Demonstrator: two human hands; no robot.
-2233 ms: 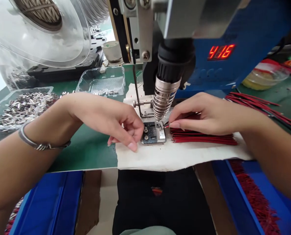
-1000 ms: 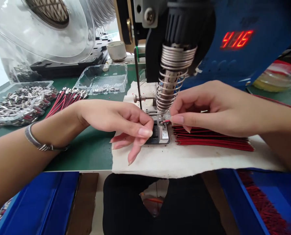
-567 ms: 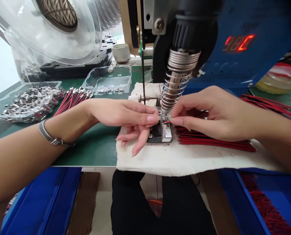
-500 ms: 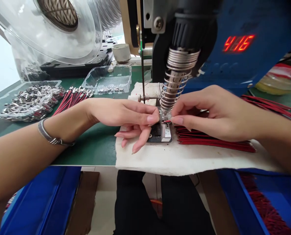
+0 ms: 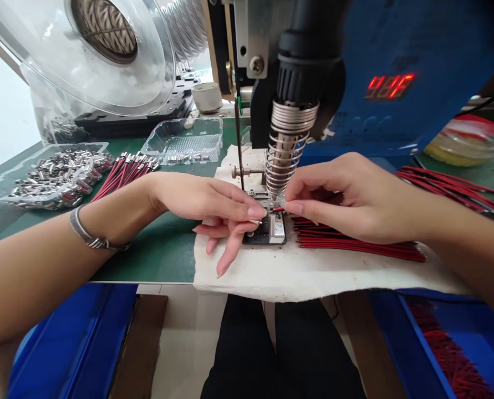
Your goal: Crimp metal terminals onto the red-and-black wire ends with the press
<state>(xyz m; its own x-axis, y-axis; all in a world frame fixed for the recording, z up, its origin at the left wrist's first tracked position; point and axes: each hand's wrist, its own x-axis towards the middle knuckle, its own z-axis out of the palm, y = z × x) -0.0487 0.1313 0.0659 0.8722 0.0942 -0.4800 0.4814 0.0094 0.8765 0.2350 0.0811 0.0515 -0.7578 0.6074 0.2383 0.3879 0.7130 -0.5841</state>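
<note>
My left hand (image 5: 207, 202) is closed in a pinch, thumb against forefinger, on a small metal connector (image 5: 258, 222). Its other fingers hang loosely below, just left of the metal fixture (image 5: 277, 228). My right hand (image 5: 346, 197) pinches a thin red and black wire (image 5: 277, 210), whose end lies at the top of the fixture. Directly above that wire end points the spring-wrapped soldering iron (image 5: 287, 147) of the machine; its tip is partly hidden. Beneath my right hand, a bundle of red and black wires (image 5: 358, 247) lies on the white cloth (image 5: 313, 277).
At left stand a clear tray heaped with metal connectors (image 5: 59, 172), wires with metal ends (image 5: 124, 172) and another clear tray (image 5: 184, 141). The blue machine (image 5: 380, 127) with a red display rises behind my right hand. Blue bins (image 5: 400, 332) sit below the table edge.
My left fingertips have drawn slightly left and down from the fixture, and the metal connector now shows between them. My right hand still holds the wire there. The whole view has shifted a little.
</note>
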